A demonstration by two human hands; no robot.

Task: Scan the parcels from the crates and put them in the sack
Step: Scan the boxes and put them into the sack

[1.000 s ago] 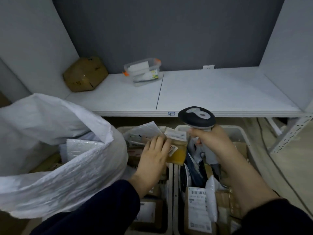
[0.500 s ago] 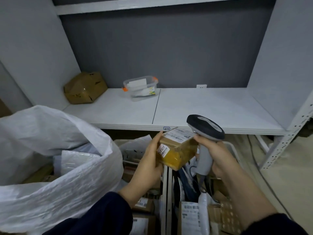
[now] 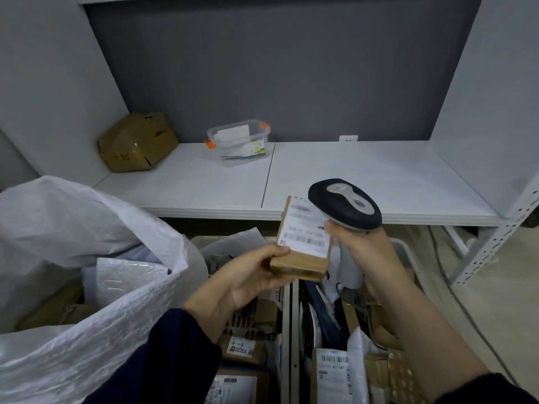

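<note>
Fingers of our left hand (image 3: 250,277) curl round the cardboard parcel (image 3: 297,265), label (image 3: 304,231) up. Our right hand (image 3: 363,247) grips the scanner (image 3: 345,204) close by to read it.

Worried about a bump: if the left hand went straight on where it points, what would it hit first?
Probably the right hand gripping the barcode scanner: the left hand, holding the small cardboard parcel, points right toward it. Depth between them is unclear.

One wide-angle view, worn on the head, faces forward and down. Crates (image 3: 287,330) lie close beneath, the shelf (image 3: 379,170) beyond.
</note>
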